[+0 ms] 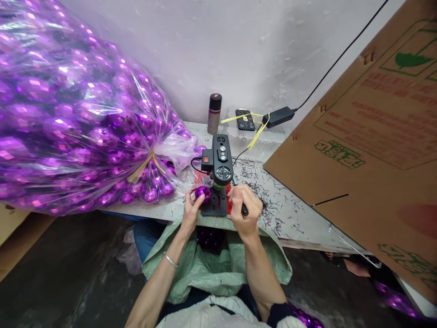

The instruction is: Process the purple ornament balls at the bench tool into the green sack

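Note:
My left hand has its fingers closed on a shiny purple faceted ball, just left of the foot of a small black machine. The fist of my right hand is wrapped round a lever with a black knob, at the machine's right side. Under the machine's head lies its black slotted base plate, with red material beneath it. A green woven sack is spread open over the lap, and purple balls show inside it.
A huge clear bag of purple balls fills the left. Behind the machine stand a bottle, a phone and a black adapter. Short black scraps litter the table. A large cardboard box leans at the right.

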{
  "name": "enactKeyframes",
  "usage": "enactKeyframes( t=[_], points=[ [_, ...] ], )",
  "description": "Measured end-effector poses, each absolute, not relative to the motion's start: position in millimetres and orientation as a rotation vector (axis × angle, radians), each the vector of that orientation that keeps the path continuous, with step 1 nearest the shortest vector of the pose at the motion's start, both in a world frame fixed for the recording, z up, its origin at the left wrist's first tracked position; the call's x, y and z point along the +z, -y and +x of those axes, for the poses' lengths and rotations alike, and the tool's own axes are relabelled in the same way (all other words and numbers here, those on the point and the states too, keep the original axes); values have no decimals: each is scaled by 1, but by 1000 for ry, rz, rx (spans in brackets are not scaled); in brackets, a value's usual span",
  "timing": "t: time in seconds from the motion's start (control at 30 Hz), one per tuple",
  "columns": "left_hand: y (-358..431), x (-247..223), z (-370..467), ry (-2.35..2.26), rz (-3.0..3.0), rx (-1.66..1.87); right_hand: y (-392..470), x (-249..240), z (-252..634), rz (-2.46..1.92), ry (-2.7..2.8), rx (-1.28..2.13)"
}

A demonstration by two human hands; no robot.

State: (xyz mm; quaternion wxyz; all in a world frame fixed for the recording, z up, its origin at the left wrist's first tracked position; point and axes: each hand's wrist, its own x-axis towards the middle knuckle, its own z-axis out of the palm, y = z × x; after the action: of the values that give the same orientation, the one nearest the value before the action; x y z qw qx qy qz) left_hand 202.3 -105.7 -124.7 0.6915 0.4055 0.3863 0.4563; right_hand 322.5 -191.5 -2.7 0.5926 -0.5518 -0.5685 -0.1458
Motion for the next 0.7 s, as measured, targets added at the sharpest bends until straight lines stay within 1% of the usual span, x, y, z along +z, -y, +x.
enactKeyframes(
  t=[0.17, 0.33, 0.47, 0.7],
  points=[
    [108, -138, 212, -869, 1405, 1061, 195, -6, 322, -1303, 1352, -361],
    [111, -154, 213, -921, 1649, 1081, 197, -8, 322, -1309, 1367, -367],
    [111, -155, 212, -990, 1882, 1088, 198, -11, 323, -1304, 1370, -363],
    [108, -154, 214, -882, 2114, 1091, 199, -15, 324, -1308, 1391, -380]
  ],
)
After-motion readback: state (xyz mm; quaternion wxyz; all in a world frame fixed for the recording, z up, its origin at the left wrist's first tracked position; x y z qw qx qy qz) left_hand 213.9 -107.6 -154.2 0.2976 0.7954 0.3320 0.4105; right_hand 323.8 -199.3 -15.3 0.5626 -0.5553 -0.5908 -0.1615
